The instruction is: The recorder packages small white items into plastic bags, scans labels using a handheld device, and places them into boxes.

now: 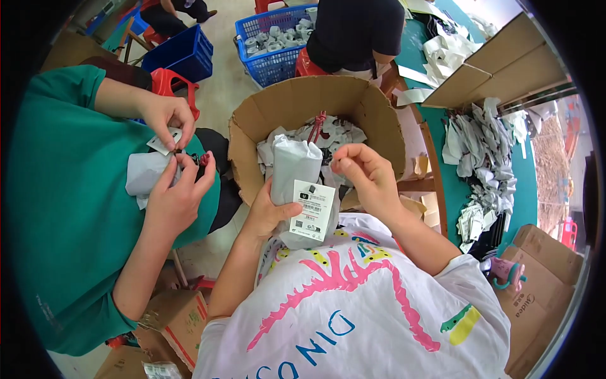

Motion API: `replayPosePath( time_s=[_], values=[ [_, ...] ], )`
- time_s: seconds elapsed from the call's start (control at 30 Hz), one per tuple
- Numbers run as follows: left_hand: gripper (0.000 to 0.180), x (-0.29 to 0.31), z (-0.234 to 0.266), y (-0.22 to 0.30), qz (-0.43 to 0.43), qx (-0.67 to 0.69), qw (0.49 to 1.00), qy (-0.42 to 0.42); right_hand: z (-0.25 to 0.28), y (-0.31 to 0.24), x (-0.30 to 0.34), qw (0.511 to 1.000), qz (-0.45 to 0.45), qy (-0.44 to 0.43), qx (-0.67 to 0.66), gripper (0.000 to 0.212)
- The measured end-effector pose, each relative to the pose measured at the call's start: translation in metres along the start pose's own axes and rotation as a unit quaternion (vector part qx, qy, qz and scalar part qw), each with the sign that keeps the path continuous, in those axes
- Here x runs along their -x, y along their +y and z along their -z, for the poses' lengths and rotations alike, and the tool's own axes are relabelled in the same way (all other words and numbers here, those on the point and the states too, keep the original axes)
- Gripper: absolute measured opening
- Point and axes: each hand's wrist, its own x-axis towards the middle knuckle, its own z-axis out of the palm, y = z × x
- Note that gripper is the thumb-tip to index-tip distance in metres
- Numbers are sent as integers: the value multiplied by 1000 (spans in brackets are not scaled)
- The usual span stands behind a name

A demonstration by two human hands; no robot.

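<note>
My left hand point(268, 211) is wrapped around a pale grey paper-wrapped package point(295, 161), held upright in front of my chest. A white printed tag point(314, 211) lies against its front, under my left thumb. My right hand point(372, 180) is raised just right of the package, thumb and forefinger pinched together. Whatever that pinch holds is too small to make out. Beyond my hands stands a large open cardboard box point(262, 110) with crumpled grey paper pieces point(344, 132) inside. A dark red looped cord point(317, 126) shows above the package's top.
At left, a co-worker in green point(82, 208) handles another wrapped package point(142, 174) and tag. A blue basket point(252, 69) of white rolls stands beyond the box, beside a seated person in black point(353, 38). The green table point(521, 196) on the right bears grey paper bundles point(483, 145).
</note>
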Motion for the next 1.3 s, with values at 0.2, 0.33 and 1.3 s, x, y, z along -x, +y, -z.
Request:
replayPosePath(
  time_s=[0.2,0.33,1.3],
  values=[
    [76,-24,12,-16,0,-41,998,-46,21,17,-14,997,-47,-9,65,48],
    [82,-51,21,-15,6,-110,990,-92,35,8,-31,957,-117,-31,262,66],
    [67,-43,16,39,-282,-537,794,-48,22,16,-33,926,-373,-53,22,35]
  ],
)
